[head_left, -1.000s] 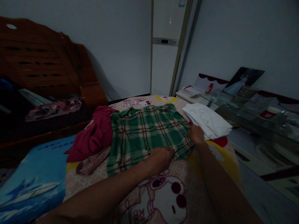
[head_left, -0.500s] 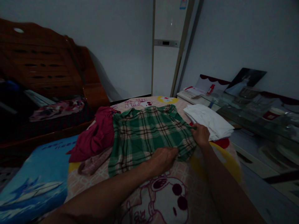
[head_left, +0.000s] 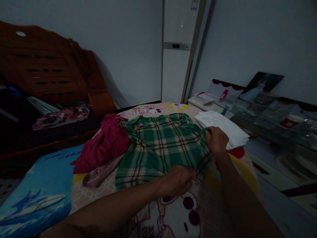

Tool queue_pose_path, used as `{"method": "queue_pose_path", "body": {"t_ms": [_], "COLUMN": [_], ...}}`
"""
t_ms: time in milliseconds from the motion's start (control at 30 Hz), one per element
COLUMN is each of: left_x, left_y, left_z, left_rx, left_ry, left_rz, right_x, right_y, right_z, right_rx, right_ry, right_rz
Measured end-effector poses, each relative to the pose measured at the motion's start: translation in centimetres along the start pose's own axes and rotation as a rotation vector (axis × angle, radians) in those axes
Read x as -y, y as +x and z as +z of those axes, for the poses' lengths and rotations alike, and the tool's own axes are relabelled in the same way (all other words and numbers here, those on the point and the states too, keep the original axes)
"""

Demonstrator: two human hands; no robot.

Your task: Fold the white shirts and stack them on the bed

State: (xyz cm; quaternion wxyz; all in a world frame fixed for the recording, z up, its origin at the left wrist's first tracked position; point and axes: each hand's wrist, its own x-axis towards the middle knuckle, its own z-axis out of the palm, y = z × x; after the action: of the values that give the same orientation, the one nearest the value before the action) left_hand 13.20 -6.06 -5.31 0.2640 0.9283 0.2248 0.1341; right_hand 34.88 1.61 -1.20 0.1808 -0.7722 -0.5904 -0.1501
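Observation:
A green plaid shirt [head_left: 158,142] lies spread over a pink patterned cloth [head_left: 208,211] with cartoon figures. My left hand [head_left: 179,180] is closed on the shirt's near edge, its fingertips partly hidden. At the shirt's right side, my right hand [head_left: 217,140] pinches the fabric, which is drawn into creases between the two hands. Against the shirt's left side rests a crumpled dark red garment [head_left: 104,145]. Folded white cloth [head_left: 220,127] lies just beyond my right hand.
A wooden bench [head_left: 47,69] stands at the left, beside a blue printed cushion [head_left: 44,191]. On the right, a glass-topped cabinet [head_left: 262,115] holds a paper cup [head_left: 289,121] and papers. Behind stands a tall white appliance [head_left: 175,72].
Both hands have moved slightly right, my left one also nearer to me. The shirt's right part has shifted with them, and its left upper edge has pulled inward with new creases.

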Motion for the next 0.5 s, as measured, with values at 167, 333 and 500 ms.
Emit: {"method": "queue_pose_path", "body": {"t_ms": [167,333,500], "left_x": [0.8,1.2,1.0], "left_y": [0.0,0.0,0.1], "left_z": [-0.2,0.2,-0.2], "left_rx": [0.039,0.059,0.096], "left_ry": [-0.095,-0.141,-0.143], "left_rz": [-0.028,0.009,0.063], "right_x": [3.1,4.0,4.7], "right_y": [2.5,6.8,10.7], "right_z": [1.5,2.0,4.0], "right_rx": [0.117,0.171,0.140], "right_ry": [0.070,-0.012,0.107], "right_rz": [-0.078,-0.038,-0.068]}}
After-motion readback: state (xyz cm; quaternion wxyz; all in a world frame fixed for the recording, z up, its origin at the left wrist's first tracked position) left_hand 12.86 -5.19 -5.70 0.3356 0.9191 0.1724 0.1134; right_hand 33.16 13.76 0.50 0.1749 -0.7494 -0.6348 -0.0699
